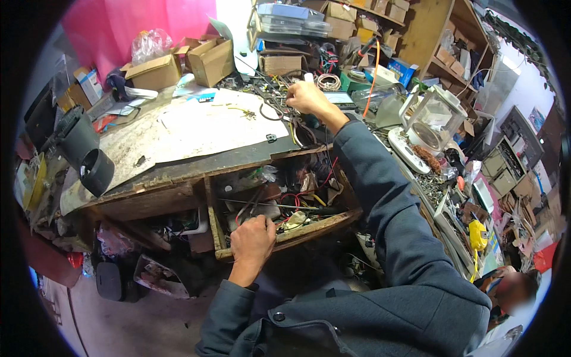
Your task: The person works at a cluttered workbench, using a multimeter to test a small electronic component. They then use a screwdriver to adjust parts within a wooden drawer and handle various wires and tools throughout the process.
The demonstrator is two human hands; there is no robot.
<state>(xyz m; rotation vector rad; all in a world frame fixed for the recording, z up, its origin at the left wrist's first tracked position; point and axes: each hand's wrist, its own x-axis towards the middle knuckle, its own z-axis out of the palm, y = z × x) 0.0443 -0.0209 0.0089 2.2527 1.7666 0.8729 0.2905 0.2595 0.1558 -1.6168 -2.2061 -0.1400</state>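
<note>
My left hand [253, 241] is at the front of an open wooden drawer [315, 231], with its fingers curled closed. Thin tool handles [248, 205], one reddish, rise just beyond its fingertips. Whether the hand grips them or the drawer's edge, I cannot make out. Inside the drawer lie red wires [289, 197], a long thin metal rod and other jumbled parts. My right hand [308, 98] reaches over the back of the bench, its fingers pinched together among small dark parts and cables. What lies between those fingers is hidden. A small white cylinder [308, 78] stands just behind it.
A large white sheet [208, 128] covers much of the bench [220, 159]. Cardboard boxes [211, 62] stand behind it. A black bin-like container [97, 171] is at left. To the right are a glass-jug appliance [410, 152], heaped parts and a yellow tool [477, 235]. Another person [514, 291] shows at lower right.
</note>
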